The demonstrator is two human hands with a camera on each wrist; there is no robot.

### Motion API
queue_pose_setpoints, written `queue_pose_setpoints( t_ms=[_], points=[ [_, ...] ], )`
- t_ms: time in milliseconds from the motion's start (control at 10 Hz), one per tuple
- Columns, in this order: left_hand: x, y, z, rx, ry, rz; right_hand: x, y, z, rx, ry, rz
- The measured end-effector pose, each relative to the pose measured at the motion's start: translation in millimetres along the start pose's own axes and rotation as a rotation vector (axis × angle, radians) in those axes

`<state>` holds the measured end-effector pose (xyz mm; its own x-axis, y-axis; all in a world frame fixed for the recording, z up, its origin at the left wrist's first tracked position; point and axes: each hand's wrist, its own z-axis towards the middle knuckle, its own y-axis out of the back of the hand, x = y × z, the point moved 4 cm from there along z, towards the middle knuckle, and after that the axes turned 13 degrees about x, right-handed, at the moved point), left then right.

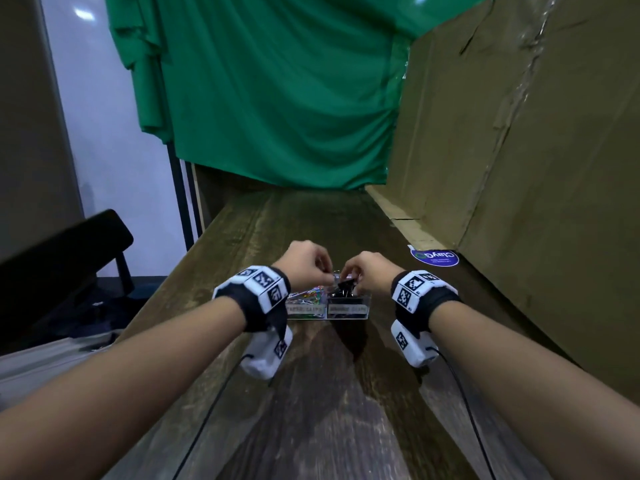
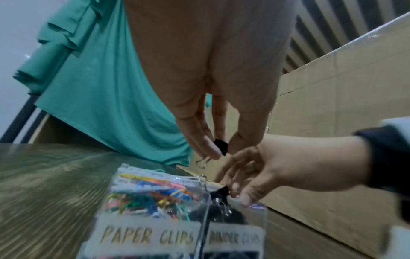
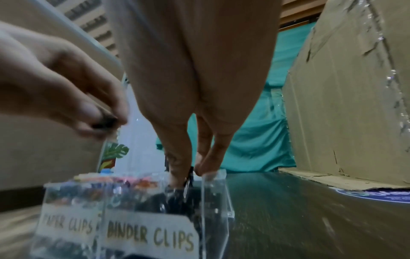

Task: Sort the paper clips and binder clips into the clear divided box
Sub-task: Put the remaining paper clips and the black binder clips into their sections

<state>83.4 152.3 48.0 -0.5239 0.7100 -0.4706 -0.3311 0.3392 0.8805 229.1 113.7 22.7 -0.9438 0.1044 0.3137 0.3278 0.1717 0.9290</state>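
Clear plastic forms the divided box [image 1: 367, 304], which stands on a dark wooden table [image 1: 311, 410] straight in front of the person, between the two wrists. Its left compartment carries a label "PAPER CLIPS" [image 2: 147, 236] and holds a heap of coloured paper clips [image 2: 146, 196]. Its right compartment, labelled "BINDER CLIPS" [image 3: 150, 236], holds black binder clips [image 3: 168, 198].

Both hands hang over the far side of the box, close to each other but not touching. The left hand [image 2: 213, 98] is above the dividing wall, with fingers pointing down, and it pinches a small black binder clip [image 2: 221, 146] between the thumb and the fingertips; the wire handles of this clip hang under the fingers. The right hand [image 3: 195, 87] reaches down into the right compartment. Its thumb and fingertips are pressed together on another black binder clip [image 3: 188, 180], just at the rim of the box, above the pile of black clips.

On the right side a large cardboard box [image 1: 519, 150] stands along the table, and a blue round sticker [image 1: 435, 258] lies near its foot. Green cloth [image 1: 277, 98] hangs behind the far end of the table.
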Motion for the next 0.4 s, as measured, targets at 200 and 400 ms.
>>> queue_pose_setpoints(
  t_ms=[200,400],
  points=[
    [-13.0,-10.4,44.2,0.054,0.039,0.108,-17.2,31.2,-45.5,-0.137,0.029,0.008],
    [-20.5,-29.8,49.8,0.176,0.018,0.143,-20.8,54.9,-140.8,-0.253,0.067,0.037]
  ],
)
